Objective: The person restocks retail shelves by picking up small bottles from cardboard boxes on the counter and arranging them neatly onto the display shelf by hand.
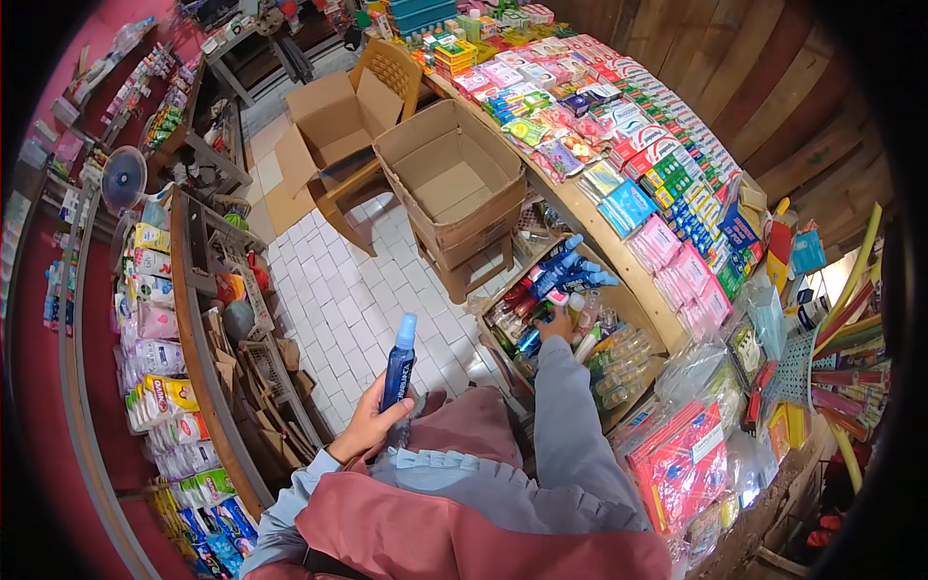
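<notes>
Upright in my left hand [373, 421] is a dark blue bottle [397, 375] with a light blue cap and white lettering. The fingers are wrapped round its lower part, over my lap. My right hand [555, 327] reaches down into an open carton [502, 365] on the right, among bottles and small packs. Its fingertips are partly hidden there, and I cannot tell whether they grip anything. Just beyond it lie several similar blue bottles [561, 273] with light blue caps. Clear-looking containers [623, 369] fill the carton's near side.
A large open cardboard box [449, 224] rests on a stool ahead, beside another box [333, 121] on a wooden chair [389, 75]. To the right, a curved counter [604, 227] carries toothpaste boxes and packets. Pouches hang on the left shelf [158, 358]. White floor tiles [333, 290] lie between.
</notes>
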The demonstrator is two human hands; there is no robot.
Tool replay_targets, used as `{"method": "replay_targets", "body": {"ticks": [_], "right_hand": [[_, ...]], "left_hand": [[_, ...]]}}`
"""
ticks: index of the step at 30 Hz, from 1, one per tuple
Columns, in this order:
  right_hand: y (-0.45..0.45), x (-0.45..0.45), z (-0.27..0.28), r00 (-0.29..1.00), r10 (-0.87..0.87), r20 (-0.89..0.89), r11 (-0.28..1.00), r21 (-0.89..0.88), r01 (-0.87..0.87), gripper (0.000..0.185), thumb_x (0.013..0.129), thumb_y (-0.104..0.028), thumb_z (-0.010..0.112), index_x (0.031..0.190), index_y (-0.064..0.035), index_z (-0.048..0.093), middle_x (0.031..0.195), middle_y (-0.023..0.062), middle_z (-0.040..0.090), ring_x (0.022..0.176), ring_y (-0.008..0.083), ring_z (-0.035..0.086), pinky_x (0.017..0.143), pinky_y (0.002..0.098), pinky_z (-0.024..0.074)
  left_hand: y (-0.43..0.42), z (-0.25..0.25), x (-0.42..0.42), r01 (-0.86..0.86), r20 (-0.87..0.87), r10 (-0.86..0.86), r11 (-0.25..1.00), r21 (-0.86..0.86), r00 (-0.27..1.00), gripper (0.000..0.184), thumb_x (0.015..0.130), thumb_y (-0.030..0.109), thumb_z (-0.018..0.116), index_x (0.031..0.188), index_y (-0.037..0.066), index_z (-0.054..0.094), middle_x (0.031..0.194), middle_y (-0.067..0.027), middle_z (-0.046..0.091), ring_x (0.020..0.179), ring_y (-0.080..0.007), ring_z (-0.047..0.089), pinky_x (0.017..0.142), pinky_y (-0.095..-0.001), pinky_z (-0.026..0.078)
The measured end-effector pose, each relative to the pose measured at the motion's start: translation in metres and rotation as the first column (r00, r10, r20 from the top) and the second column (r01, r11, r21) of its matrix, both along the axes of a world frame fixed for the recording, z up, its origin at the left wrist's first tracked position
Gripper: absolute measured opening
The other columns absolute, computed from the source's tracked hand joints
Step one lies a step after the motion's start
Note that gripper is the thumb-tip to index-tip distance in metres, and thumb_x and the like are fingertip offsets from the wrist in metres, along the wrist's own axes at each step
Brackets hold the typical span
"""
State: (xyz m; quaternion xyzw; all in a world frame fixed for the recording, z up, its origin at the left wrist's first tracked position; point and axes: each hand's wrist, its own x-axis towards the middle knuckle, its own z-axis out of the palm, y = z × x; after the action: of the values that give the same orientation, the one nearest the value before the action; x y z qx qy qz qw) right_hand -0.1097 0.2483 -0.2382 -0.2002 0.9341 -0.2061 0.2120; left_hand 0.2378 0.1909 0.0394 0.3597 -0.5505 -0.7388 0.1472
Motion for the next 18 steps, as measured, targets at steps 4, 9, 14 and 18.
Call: {"method": "replay_targets", "body": {"ticks": [4,9,14,18], "right_hand": [[0.012,0.009,-0.013,0.998,-0.056,-0.004,0.906,-0.421,0.049,0.047,0.062,-0.01,0.079,0.105,-0.0141,0.063,0.101,0.0125,0.055,0.097,0.0306,0.055,0.087,0.0391,0.0447],[0.017,0.004,0.052,0.987,-0.047,-0.155,0.696,-0.714,-0.079,0.04,0.061,-0.003,0.078,0.098,-0.0082,0.064,0.094,0.0084,0.054,0.088,0.025,0.055,0.079,0.0347,0.0462],[-0.018,0.009,0.203,0.963,0.26,0.069,0.504,-0.861,-0.075,0.043,0.069,0.008,0.074,0.108,-0.0043,0.061,0.094,-0.0011,0.043,0.068,0.0038,0.042,0.056,0.0173,0.0356],[-0.058,0.059,0.281,0.768,0.579,0.274,0.367,-0.929,0.055,0.047,0.068,0.017,0.071,0.111,-0.0011,0.06,0.097,-0.0021,0.04,0.071,0.0024,0.044,0.059,0.0153,0.0371]], "left_hand": [[-0.005,-0.001,-0.001,-0.017,-0.054,0.019,0.999,0.041,0.998,0.053,0.09,0.016,0.058,0.137,0.005,0.036,0.085,-0.002,0.054,0.076,-0.0088,0.05,0.071,-0.0235,0.041],[-0.019,-0.011,0.001,-0.043,-0.107,0.057,0.991,0.126,0.993,0.053,0.09,0.012,0.056,0.137,0.004,0.034,0.089,-0.0066,0.059,0.077,-0.0112,0.055,0.071,-0.0251,0.044],[-0.034,-0.019,-0.003,-0.023,-0.194,0.058,0.984,0.177,0.979,0.045,0.088,0.006,0.057,0.128,0.005,0.036,0.101,-0.0126,0.06,0.086,-0.0166,0.061,0.07,-0.0285,0.049],[-0.048,-0.008,0.0,-0.116,-0.231,0.164,0.971,0.207,0.959,0.039,0.085,0.005,0.059,0.119,0.008,0.039,0.111,-0.0161,0.057,0.092,-0.0205,0.061,0.065,-0.0283,0.051]]}}
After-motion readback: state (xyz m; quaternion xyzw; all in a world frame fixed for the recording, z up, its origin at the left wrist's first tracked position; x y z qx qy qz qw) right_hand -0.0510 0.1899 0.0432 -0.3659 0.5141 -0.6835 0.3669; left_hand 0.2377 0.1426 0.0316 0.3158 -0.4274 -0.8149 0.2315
